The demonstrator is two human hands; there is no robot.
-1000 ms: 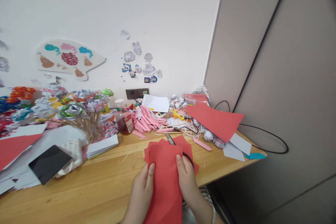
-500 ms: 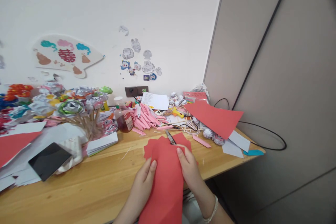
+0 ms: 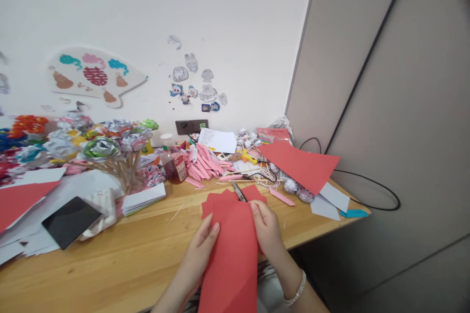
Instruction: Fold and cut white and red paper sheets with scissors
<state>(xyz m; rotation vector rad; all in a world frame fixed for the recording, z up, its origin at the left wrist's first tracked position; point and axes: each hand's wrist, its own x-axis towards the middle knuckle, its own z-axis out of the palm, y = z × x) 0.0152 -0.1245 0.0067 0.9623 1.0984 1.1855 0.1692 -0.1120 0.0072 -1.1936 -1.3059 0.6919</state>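
Note:
A long folded sheet of red paper is held between my two hands at the table's front edge. My left hand grips its left side, thumb on top and the other fingers partly hidden beneath. At the upper right corner, my right hand pinches the paper between thumb and fingers. Several cut red paper pieces lie on the table just beyond the sheet. On top of them rests a craft knife, its near end close to the sheet's far edge.
Pink paper strips, a bottle and a yellow glue gun sit along the wall. Another red sheet lies at the right. On the left are a black tablet-like object, white papers and crumpled paper flowers.
The red sheet's far edge now looks straighter and flatter. My right hand has shifted slightly to the right and away from me along its corner; my left hand has barely moved.

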